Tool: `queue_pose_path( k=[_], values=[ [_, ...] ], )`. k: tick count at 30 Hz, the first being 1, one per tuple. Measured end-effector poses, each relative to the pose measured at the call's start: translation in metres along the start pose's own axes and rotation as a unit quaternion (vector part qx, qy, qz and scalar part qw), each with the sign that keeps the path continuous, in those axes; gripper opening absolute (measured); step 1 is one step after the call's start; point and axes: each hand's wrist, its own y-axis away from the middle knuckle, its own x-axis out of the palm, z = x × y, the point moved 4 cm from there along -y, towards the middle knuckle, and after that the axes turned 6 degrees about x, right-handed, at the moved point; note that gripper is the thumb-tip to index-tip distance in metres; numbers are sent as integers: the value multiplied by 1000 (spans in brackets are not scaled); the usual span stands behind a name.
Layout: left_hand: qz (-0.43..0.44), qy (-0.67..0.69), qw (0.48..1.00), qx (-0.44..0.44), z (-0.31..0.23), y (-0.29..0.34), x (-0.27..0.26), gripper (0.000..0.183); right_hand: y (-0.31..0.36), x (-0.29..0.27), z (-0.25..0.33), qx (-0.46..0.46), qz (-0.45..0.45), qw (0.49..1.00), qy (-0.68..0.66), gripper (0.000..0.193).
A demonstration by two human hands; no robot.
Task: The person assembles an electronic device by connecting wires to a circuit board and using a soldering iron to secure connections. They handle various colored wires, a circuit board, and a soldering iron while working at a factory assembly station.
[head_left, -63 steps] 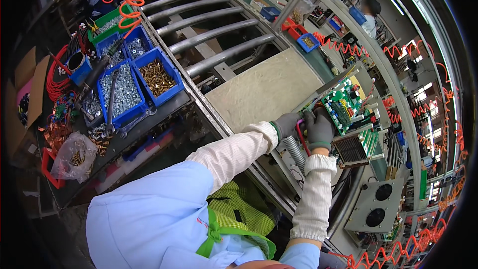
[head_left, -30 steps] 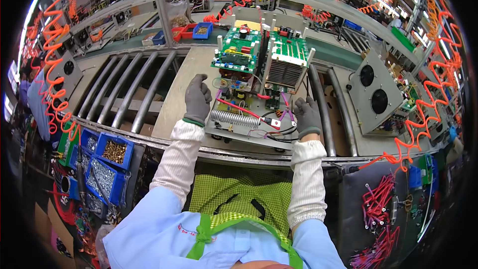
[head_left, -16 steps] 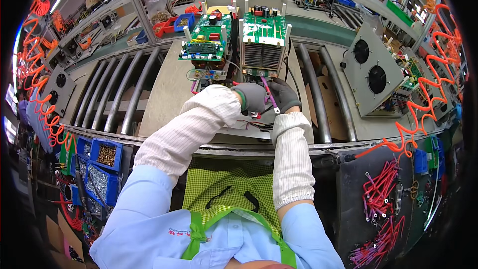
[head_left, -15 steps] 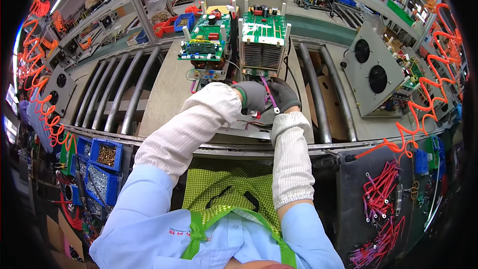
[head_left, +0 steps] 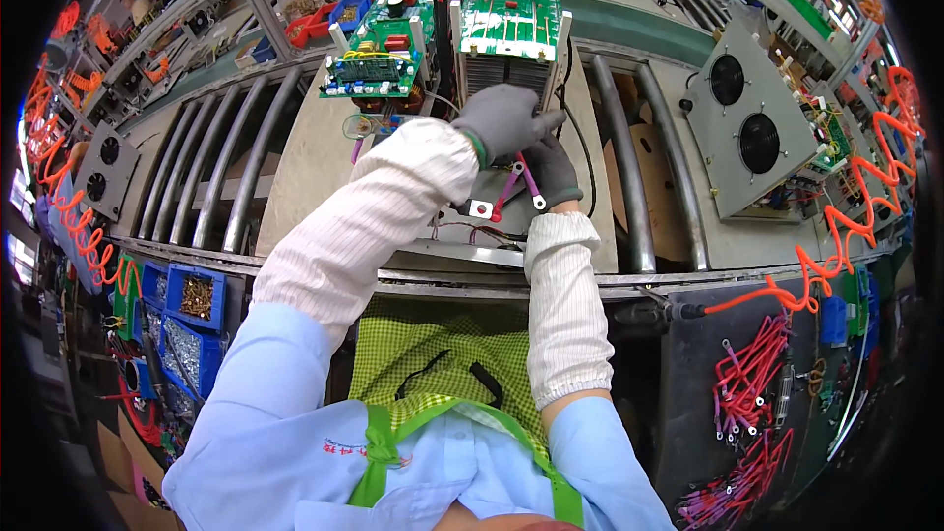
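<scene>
Both gloved hands at the finned heatsink, purple-sleeved leads hanging below the fingers

Head view. Left hand [head_left: 500,121] lies over the lower front of the finned heatsink [head_left: 482,75], which stands under the right-hand green circuit board [head_left: 511,25]. Its index finger points right, toward the right hand [head_left: 553,169]; the other fingers curl down out of sight. Right hand is just nearer and to the right, its fingers partly covered by the left. Cannot tell whether either hand's fingers are pinching anything.

Purple-sleeved leads [head_left: 531,181] hang on the near side of the fingers, between the two hands; a ring terminal [head_left: 539,203] shows at the near end of the right one. Near and left of it, a small white square piece [head_left: 481,209] with a red centre lies beside a red lead end. All of this is above the near part of the metal chassis [head_left: 462,253]. Second green circuit board [head_left: 369,76] stands to the left, well apart from the fingers.

Against the frame 0.5 s ago: left hand has moved farther, now hiding the heatsink's lower fins, which were exposed then. White square piece, mostly hidden then, is now plainly visible.
</scene>
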Motion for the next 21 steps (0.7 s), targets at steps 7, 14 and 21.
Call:
queue_pose_path(
  k=[7,14,21],
  values=[
    [85,36,993,-71,5,-34,11,54,-4,1,1,-13,8,999,52,33],
    [56,33,994,-86,3,-34,16,48,-6,2,-2,-37,-38,991,119,30],
    [5,29,995,-92,1,-32,22,47,0,6,3,-90,-56,979,175,31]
  ],
)
